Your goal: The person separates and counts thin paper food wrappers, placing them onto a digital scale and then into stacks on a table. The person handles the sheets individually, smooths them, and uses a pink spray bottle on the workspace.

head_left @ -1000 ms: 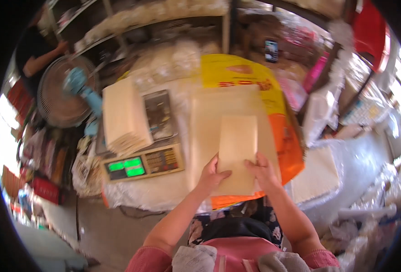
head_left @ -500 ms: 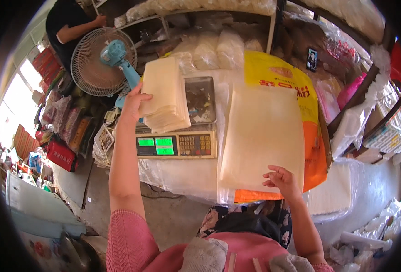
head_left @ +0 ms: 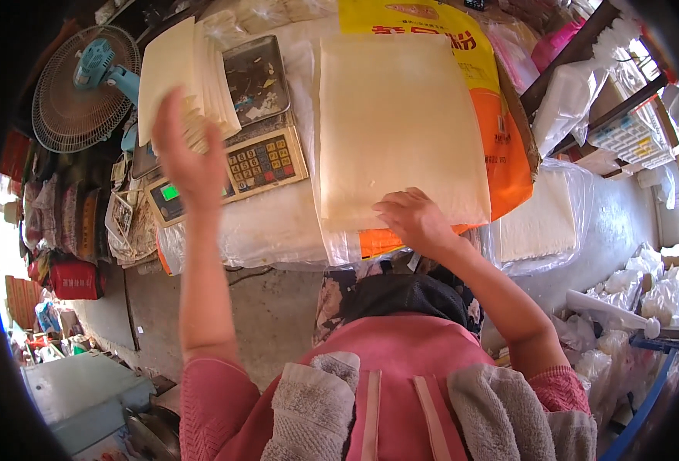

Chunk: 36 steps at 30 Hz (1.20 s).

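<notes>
A thick stack of cream-coloured thin sheets (head_left: 182,58) rests tilted on the pan of a digital scale (head_left: 258,77). My left hand (head_left: 189,150), blurred by motion, is just in front of that stack, thumb and fingers apart and nothing between them. To the right lies a larger pile of flat cream sheets (head_left: 401,115). At its near edge is my right hand (head_left: 420,219), fingers bent and drawn together against the top sheet. Whether they pinch an edge is hidden.
A yellow and orange printed sack (head_left: 501,138) lies under the larger pile. A fan (head_left: 86,88) stands at the far left. Bagged sheets (head_left: 535,215) sit low at the right. Clear plastic bags (head_left: 647,284) are heaped further right.
My left hand has come away from the stack on the scale, leaving it there. My right hand has come onto the larger pile's near edge. The whole view has shifted and turned.
</notes>
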Each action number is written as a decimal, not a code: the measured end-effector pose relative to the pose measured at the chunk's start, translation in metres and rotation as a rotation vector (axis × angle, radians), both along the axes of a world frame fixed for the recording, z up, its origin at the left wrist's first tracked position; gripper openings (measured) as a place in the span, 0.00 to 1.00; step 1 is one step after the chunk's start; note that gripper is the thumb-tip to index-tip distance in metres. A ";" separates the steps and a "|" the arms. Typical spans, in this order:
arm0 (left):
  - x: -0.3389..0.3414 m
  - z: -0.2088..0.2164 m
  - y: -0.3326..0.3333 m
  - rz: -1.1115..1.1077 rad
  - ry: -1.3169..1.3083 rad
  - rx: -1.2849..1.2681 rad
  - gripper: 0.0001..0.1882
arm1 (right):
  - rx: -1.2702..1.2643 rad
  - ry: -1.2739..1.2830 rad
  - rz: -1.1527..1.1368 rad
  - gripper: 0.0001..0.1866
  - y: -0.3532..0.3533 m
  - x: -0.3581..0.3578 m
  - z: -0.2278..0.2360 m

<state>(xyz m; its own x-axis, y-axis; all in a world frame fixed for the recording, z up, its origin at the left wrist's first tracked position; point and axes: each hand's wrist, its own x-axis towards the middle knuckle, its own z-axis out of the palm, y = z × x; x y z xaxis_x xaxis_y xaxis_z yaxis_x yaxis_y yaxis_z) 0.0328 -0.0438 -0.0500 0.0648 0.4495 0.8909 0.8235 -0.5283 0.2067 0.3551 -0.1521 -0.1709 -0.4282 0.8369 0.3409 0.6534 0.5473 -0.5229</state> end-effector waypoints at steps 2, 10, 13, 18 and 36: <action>0.030 -0.032 -0.020 -0.123 -0.045 -0.082 0.27 | 0.201 -0.197 0.054 0.08 0.006 -0.011 -0.011; 0.076 -0.129 -0.086 -0.113 -0.021 -0.697 0.32 | 0.146 -0.548 0.057 0.12 0.019 -0.040 -0.028; 0.078 -0.129 -0.088 -0.078 0.044 -0.881 0.35 | 0.092 -0.511 0.057 0.13 0.018 -0.035 -0.018; 0.091 -0.112 -0.074 -0.137 0.097 -0.863 0.37 | -0.044 -0.418 0.022 0.17 0.020 -0.036 0.019; 0.130 -0.130 -0.058 -0.219 0.364 -0.889 0.24 | -0.420 0.765 -0.662 0.15 0.095 0.054 0.052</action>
